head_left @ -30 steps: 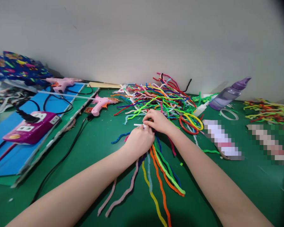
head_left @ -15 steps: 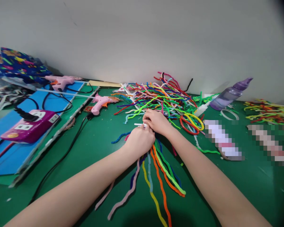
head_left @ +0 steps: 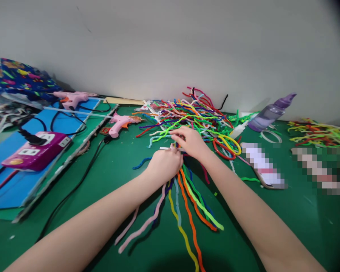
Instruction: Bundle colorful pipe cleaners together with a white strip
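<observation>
My left hand (head_left: 168, 162) is closed around a bundle of coloured pipe cleaners (head_left: 189, 215), whose long wavy ends fan out toward me in pink, yellow, light blue, orange and green. A short white strip (head_left: 164, 148) pokes out at the top of that fist; its kind is unclear. Just beyond, my right hand (head_left: 191, 142) hovers by the bundle's top with its fingers stretched and apart. Its fingertips are partly hidden, and a few short ends show beneath them. Behind both hands lies a big heap of loose pipe cleaners (head_left: 187, 117).
Scissors with red and yellow handles (head_left: 229, 145), a white glue bottle (head_left: 238, 130), a purple water bottle (head_left: 269, 113) and a phone (head_left: 262, 166) lie at right. At left are pink glue guns (head_left: 121, 122), a purple power strip (head_left: 35, 151) and a black cord (head_left: 76, 192).
My right hand has lifted slightly from the left fist, its fingers loosening and straightening. The left hand keeps its grip, and the hanging pipe cleaner ends have shifted a little left.
</observation>
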`<state>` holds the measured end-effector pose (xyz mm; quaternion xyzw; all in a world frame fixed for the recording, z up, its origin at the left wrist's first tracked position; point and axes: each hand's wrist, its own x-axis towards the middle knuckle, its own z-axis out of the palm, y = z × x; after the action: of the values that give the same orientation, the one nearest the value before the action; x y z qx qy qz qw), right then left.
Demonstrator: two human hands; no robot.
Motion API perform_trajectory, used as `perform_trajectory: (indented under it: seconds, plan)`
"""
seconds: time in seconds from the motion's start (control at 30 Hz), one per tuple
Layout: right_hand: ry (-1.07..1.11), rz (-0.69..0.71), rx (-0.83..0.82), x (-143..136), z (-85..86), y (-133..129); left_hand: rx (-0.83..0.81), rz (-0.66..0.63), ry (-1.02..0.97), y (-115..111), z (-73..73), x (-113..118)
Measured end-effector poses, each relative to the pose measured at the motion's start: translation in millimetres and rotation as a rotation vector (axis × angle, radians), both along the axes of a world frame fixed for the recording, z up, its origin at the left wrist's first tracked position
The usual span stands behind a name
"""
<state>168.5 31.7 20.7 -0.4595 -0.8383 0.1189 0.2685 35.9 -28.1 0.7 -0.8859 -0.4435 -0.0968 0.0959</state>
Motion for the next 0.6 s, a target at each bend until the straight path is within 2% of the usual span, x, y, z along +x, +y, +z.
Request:
perform_trajectory:
  seconds: [0.1, 0.17, 0.33, 0.43, 0.6]
  plan:
    - [0.131, -0.03, 0.029, 5, 13.9, -8, -0.072, 0.083, -0.047, 3, 9.9, -5]
    - [0.112, -0.024, 0.035, 9, 15.5, -14, -0.1, 0.107, -0.056, 5, 14.1, -9]
    - [-0.109, 0.058, 0.023, 21, -7.8, -28, -0.198, 0.114, -0.034, 11, 16.4, -14]
    - [-0.193, 0.111, 0.027, 28, -21.3, -33, -0.196, 0.057, -0.049, 15, 13.8, -16]
    - [-0.234, 0.143, 0.047, 36, -23.1, -37, -0.183, -0.012, -0.098, 20, 9.8, -20]
